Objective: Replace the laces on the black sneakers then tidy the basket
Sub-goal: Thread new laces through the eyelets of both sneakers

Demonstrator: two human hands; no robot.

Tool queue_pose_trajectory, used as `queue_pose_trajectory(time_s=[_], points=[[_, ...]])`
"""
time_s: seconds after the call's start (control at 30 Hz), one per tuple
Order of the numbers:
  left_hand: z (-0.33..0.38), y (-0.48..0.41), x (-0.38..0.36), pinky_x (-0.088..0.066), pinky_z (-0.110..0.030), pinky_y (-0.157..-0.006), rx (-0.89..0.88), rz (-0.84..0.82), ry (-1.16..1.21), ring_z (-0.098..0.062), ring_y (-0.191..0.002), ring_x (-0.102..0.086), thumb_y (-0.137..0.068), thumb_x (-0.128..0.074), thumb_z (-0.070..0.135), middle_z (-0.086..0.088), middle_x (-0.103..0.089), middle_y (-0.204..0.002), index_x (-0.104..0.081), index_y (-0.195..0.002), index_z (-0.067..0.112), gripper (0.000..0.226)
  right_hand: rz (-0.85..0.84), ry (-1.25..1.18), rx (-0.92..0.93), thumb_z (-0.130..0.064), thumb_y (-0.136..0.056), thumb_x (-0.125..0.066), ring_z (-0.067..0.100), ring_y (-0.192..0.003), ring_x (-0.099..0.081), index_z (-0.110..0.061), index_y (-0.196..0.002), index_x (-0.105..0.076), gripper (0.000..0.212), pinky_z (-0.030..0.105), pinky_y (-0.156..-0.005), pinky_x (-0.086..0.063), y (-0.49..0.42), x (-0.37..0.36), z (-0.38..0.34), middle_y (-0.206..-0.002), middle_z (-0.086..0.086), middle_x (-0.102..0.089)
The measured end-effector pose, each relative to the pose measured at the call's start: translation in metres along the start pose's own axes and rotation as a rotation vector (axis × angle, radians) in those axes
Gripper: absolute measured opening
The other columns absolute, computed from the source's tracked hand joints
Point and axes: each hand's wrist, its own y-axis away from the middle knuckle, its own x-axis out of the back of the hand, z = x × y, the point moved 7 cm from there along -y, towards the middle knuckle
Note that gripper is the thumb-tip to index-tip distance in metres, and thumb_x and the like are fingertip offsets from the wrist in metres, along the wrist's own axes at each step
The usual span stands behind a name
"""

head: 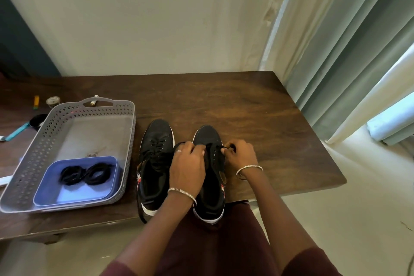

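As seen from the head camera, both sneakers stand side by side at the near edge of the table (246, 107), their long axes running away from the person, toes toward the wall and heels toward the body. The heel of the right sneaker (207, 135) overhangs the near edge.

Both are black with white soles and a bit of red and white trim low on the sides. The left sneaker (156, 134) is laced in black, its tongue slack, and one loose end (141, 215) trails off the table's edge. The right sneaker shows rows of open eyelets beside the hands.

The left hand (188, 168) lies over the right sneaker's throat, fingers curled, fingertips pinching a black lace (231, 147) at the top eyelets. The right hand (240, 152) sits just beside the same shoe on its outer side, fingers closed narrowly and pinching the other part of that lace, a small loop showing at its fingertips. Each wrist wears a thin bangle, and the left hand a ring.

Left of the shoes, a grey perforated basket (131, 132) holds a blue tray (74, 195) in its near corner, with coiled black laces (86, 173) inside. Small items lie behind the basket. Curtains (347, 51) hang at right.
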Motion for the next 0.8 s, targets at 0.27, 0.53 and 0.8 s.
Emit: queue_pose_trajectory(time_s=[0.27, 0.53, 0.8], points=[[-0.025, -0.059, -0.034, -0.044, -0.039, -0.091, 0.047, -0.486, -0.338, -0.027, -0.102, -0.065, -0.096, -0.058, 0.036, -0.005, -0.069, -0.102, -0.071, -0.101, 0.018, 0.023, 0.074, 0.194, 0.1, -0.045, -0.096, -0.055, 0.013, -0.103, -0.046, -0.025, -0.085, -0.071, 0.029, 0.047, -0.099, -0.032, 0.0, -0.002, -0.014, -0.102, -0.009, -0.053], [-0.073, -0.045, -0.05, -0.06, -0.041, -0.08, 0.605, -0.517, 0.343, -0.027, -0.077, -0.071, -0.088, -0.07, 0.024, -0.006, -0.074, -0.073, -0.071, -0.065, 0.017, 0.024, 0.151, -0.155, 0.065, -0.026, -0.1, -0.053, 0.02, -0.064, -0.06, -0.014, -0.062, -0.053, 0.04, 0.033, -0.062, -0.042, 0.0, 0.001, -0.001, -0.063, 0.002, -0.063], [-0.067, -0.041, -0.049, -0.057, -0.025, -0.056, 0.814, -0.546, 0.609, -0.019, -0.061, -0.064, -0.094, -0.056, 0.001, -0.011, -0.066, -0.07, -0.062, -0.07, 0.005, 0.025, 0.102, -0.481, -0.02, -0.029, -0.098, -0.059, 0.012, -0.075, -0.069, -0.019, -0.067, -0.063, 0.032, 0.027, -0.071, -0.052, 0.007, -0.011, 0.019, -0.077, -0.004, -0.074]])
